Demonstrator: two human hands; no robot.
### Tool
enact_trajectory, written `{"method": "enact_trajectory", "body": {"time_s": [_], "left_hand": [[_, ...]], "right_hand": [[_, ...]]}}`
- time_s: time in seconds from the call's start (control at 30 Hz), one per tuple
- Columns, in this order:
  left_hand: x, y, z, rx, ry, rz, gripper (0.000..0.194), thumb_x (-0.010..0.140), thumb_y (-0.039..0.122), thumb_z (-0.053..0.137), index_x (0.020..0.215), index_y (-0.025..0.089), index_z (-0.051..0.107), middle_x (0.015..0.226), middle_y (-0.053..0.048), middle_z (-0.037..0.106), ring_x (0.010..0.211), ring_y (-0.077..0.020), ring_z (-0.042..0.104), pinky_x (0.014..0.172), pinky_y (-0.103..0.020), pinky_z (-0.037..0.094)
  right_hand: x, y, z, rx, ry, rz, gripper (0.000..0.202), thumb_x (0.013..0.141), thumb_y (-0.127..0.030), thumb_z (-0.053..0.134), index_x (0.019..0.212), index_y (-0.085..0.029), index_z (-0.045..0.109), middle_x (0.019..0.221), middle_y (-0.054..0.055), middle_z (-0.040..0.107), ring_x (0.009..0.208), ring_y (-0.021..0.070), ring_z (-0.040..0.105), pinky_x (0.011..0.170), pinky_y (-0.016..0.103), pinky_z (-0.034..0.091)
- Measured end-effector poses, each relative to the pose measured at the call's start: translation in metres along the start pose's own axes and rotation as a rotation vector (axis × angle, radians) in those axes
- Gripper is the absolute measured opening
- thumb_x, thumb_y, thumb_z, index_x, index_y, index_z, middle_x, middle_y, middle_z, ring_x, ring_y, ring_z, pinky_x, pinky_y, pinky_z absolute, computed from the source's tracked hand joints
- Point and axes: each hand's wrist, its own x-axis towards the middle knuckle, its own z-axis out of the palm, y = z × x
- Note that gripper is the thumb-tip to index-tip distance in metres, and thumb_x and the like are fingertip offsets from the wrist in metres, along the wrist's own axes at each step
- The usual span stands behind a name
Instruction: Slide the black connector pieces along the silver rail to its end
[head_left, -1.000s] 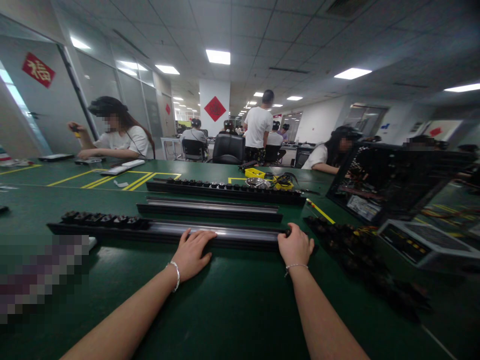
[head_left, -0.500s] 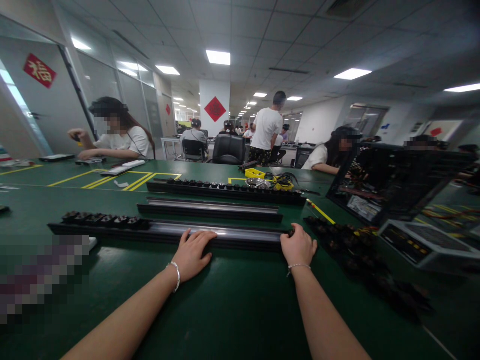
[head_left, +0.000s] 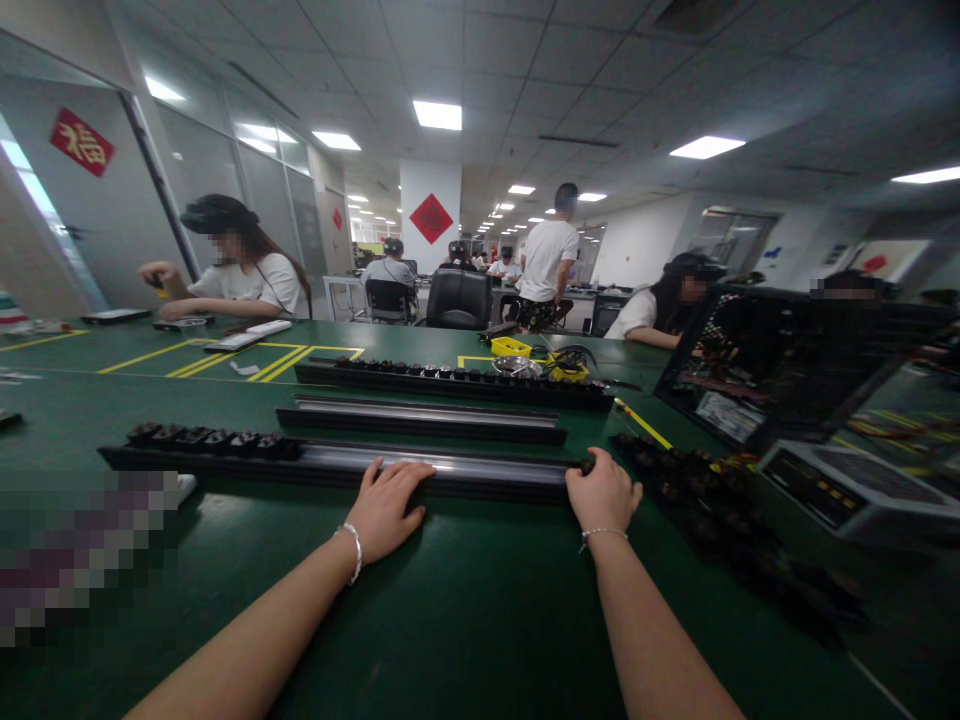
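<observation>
A long black rail [head_left: 495,468] with a shiny metal channel lies crosswise in front of me. Several small square black parts [head_left: 202,440] are seated in its left end. My left hand [head_left: 386,508] rests on the near edge of the rail, around its middle, fingers spread and thumb apart. At the rail's right end, my right hand [head_left: 606,495] has its fingers curled around a small dark part [head_left: 587,465], mostly hidden by the fingers. Beyond lies a second rail [head_left: 420,415], and farther back a third rail [head_left: 450,385] carries a row of the same parts.
A heap of loose black parts [head_left: 735,530] spreads to my right. Behind it are a grey power supply [head_left: 862,490] and an open computer case [head_left: 787,370]. Yellow trays [head_left: 510,347] and cables [head_left: 570,362] lie at the back. Co-workers sit across the green table [head_left: 480,620].
My right hand has shifted slightly to the right with the small dark part at the rail's end. My left hand stays in place. A standing person in the background has moved a little right.
</observation>
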Motion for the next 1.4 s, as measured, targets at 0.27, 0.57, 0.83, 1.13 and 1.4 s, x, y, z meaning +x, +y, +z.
{"method": "enact_trajectory", "body": {"time_s": [0.27,0.57,0.83,1.13,1.4], "left_hand": [[0.000,0.000,-0.001,-0.004,-0.007,-0.002,0.051,0.074,0.023,0.049,0.123,0.032,0.040,0.125,0.001,0.053,0.118,-0.0197,0.042,0.106,-0.049,0.008],[0.000,-0.001,0.001,-0.009,-0.005,0.002,0.051,0.074,0.024,0.049,0.123,0.032,0.039,0.125,0.001,0.053,0.119,-0.0203,0.041,0.106,-0.050,0.008],[0.000,-0.001,0.000,-0.015,-0.010,0.001,0.051,0.074,0.024,0.049,0.123,0.032,0.039,0.126,0.000,0.053,0.119,-0.0204,0.041,0.106,-0.050,0.008],[0.000,0.000,-0.001,-0.025,-0.016,-0.003,0.051,0.074,0.024,0.049,0.124,0.031,0.040,0.125,0.000,0.053,0.118,-0.0206,0.042,0.106,-0.050,0.008],[0.000,0.000,0.000,-0.006,-0.008,-0.002,0.051,0.074,0.025,0.049,0.123,0.033,0.040,0.125,0.001,0.053,0.118,-0.0208,0.042,0.107,-0.050,0.009]], "right_hand": [[-0.001,0.001,0.000,-0.004,0.054,0.025,0.050,0.069,-0.028,0.047,0.119,-0.019,0.047,0.122,0.010,0.051,0.120,0.0282,0.035,0.100,0.052,0.019],[0.004,0.006,-0.006,-0.025,-0.020,0.078,0.060,0.068,-0.035,0.049,0.125,-0.017,0.042,0.128,0.012,0.046,0.119,0.0298,0.038,0.095,0.046,0.031],[0.006,0.007,-0.009,-0.011,-0.017,0.076,0.057,0.070,-0.031,0.048,0.125,-0.017,0.041,0.124,0.011,0.051,0.113,0.0280,0.044,0.092,0.042,0.034],[0.012,0.012,-0.010,-0.024,-0.023,0.080,0.052,0.073,-0.028,0.045,0.123,-0.014,0.046,0.121,0.012,0.053,0.108,0.0268,0.049,0.090,0.037,0.037],[0.011,0.012,-0.011,-0.018,-0.043,0.094,0.049,0.074,-0.029,0.043,0.121,-0.018,0.047,0.124,0.009,0.051,0.110,0.0273,0.047,0.089,0.040,0.038]]}}
